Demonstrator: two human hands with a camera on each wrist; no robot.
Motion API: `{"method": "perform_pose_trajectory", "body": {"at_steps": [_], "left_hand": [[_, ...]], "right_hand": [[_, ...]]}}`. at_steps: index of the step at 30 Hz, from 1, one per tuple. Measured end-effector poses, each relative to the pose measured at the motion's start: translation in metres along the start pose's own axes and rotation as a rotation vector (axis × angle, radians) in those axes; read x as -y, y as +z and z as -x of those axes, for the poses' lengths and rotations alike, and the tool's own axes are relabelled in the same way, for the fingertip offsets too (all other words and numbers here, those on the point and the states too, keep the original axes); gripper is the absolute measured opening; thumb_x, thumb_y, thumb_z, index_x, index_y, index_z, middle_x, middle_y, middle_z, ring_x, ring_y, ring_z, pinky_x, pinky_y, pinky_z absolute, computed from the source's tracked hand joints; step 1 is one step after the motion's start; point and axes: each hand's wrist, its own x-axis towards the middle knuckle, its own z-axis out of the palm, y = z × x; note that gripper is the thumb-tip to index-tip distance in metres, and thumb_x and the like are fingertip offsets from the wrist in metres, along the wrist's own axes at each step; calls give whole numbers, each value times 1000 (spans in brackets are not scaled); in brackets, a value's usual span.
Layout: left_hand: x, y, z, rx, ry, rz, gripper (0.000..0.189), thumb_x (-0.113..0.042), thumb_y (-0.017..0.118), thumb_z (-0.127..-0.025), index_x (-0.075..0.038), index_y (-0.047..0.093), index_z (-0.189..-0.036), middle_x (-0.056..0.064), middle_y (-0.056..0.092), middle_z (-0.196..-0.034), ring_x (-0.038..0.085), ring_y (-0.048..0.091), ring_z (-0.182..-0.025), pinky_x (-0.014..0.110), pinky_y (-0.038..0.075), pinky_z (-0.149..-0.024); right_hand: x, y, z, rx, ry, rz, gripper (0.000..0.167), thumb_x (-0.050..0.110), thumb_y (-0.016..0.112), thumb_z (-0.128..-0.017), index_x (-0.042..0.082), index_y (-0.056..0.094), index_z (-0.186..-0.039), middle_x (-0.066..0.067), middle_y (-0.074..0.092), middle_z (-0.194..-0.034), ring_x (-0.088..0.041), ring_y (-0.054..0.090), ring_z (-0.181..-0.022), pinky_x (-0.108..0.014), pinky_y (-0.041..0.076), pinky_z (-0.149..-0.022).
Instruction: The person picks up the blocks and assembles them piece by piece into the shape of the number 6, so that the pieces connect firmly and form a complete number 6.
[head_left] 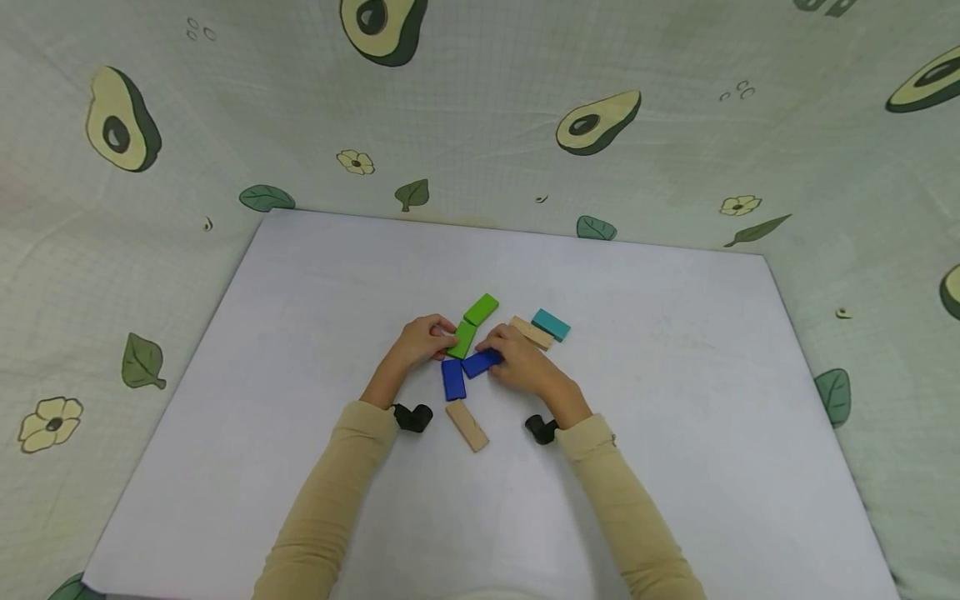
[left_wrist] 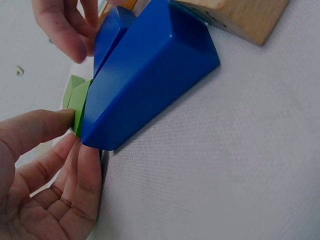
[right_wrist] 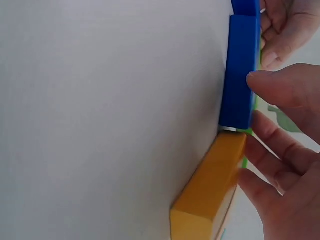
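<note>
On the white table, small flat blocks lie in a crooked line. My left hand point(head_left: 423, 340) pinches the nearer green block point(head_left: 461, 340), thumb on one side and fingertips at the other. Beyond it, the second green block point(head_left: 482, 309) meets its far end. My right hand point(head_left: 519, 362) holds a slanted blue block point(head_left: 481, 362) between thumb and fingers. Just left of that is another blue block point(head_left: 453, 380), which looms large in the left wrist view. A plain wooden block point(head_left: 467, 426) sits on the near side, its end close to this blue block.
Right of the hands, a second wooden block point(head_left: 534, 332) lies alongside a teal block point(head_left: 551, 324); in the right wrist view a block's side point(right_wrist: 212, 180) shows orange-yellow. Black wrist cameras point(head_left: 412, 418) sit at both cuffs. An avocado-print cloth point(head_left: 487, 108) rises behind the table point(head_left: 712, 433).
</note>
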Motion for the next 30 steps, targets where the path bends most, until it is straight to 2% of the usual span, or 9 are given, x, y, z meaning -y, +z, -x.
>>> {"method": "perform_pose_trajectory", "body": {"at_steps": [4,12,15,20,30], "left_hand": [[0,1,0,-1,-4,-7,30,-19,65,-86,-4,61,-112,8,62,-83,10,59,-63,20,51,-59],[3,2,-1,-3,18,-6,31,-17,64,-86,-3,60,-113,8,61,-82,9,59,-61,19,52,-58],[3,2,0,-3,21,-2,31,-17,65,-86,-3,60,-113,8,61,-83,9,59,-61,20,52,-58],[3,2,0,-3,19,-2,31,-17,65,-86,-3,60,-113,8,62,-83,9,59,-61,20,52,-58],[2,2,1,-4,15,4,31,-18,65,-86,-3,60,-113,9,62,-84,9,59,-61,20,53,-59]], "right_hand": [[-1,-7,6,-32,46,-55,33,3,62,-83,6,63,-116,-9,52,-117,-23,49,-111,-39,45,-96],[-11,-26,22,-176,168,-187,32,5,59,-88,5,58,-120,-10,52,-122,-27,47,-122,-44,39,-104],[-16,-31,27,-234,220,-189,31,7,58,-89,6,58,-120,-10,53,-120,-28,48,-120,-46,40,-103],[-22,-34,33,-320,229,-165,29,8,61,-88,2,59,-117,-15,54,-117,-31,52,-112,-45,43,-99],[-33,-27,31,-325,295,-157,34,8,66,-85,-1,59,-117,-19,55,-113,-31,54,-105,-43,45,-95]]}}
